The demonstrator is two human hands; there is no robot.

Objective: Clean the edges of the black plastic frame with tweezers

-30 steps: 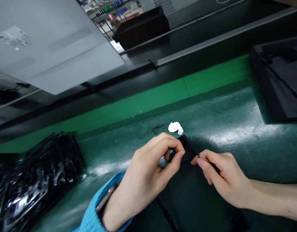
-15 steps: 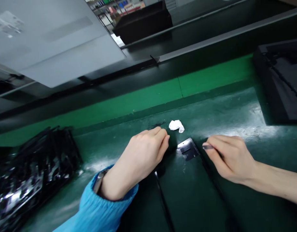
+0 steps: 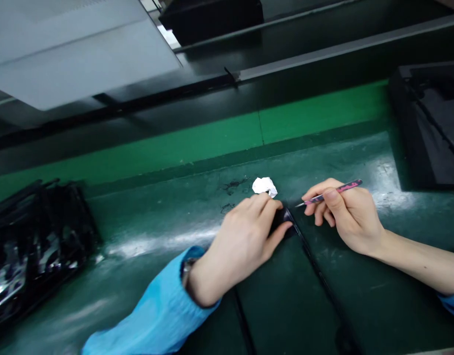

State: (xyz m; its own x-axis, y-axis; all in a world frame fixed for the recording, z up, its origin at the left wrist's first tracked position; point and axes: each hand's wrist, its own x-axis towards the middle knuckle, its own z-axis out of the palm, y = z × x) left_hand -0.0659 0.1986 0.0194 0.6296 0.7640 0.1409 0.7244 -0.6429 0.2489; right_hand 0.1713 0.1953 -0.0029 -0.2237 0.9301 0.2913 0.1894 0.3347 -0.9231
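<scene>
My left hand (image 3: 251, 227) is closed over a small glossy black plate (image 3: 287, 217), thumb at its near edge and fingers over the far side. From that plate a long thin black strip (image 3: 319, 273) runs toward the lower right. A second dark strip (image 3: 243, 315) emerges below my left wrist; its upper end is hidden. Just right of the plate, my right hand (image 3: 347, 214) pinches slim pink-and-black patterned tweezers (image 3: 332, 193), their tip pointing left, close to the plate's edge but apart from it. Crumpled white paper (image 3: 264, 186) lies just beyond my left fingers.
A heap of shiny black strips (image 3: 38, 236) lies at the left of the green table (image 3: 156, 217). Thin dark scraps (image 3: 236, 185) lie near the paper. A dark box (image 3: 434, 128) stands at the right, and a grey panel (image 3: 93, 54) overhangs the upper left.
My left hand has moved right onto the black plate and grips it. My right hand has turned the tweezers so their tip points left toward the plate. The view has shifted slightly.
</scene>
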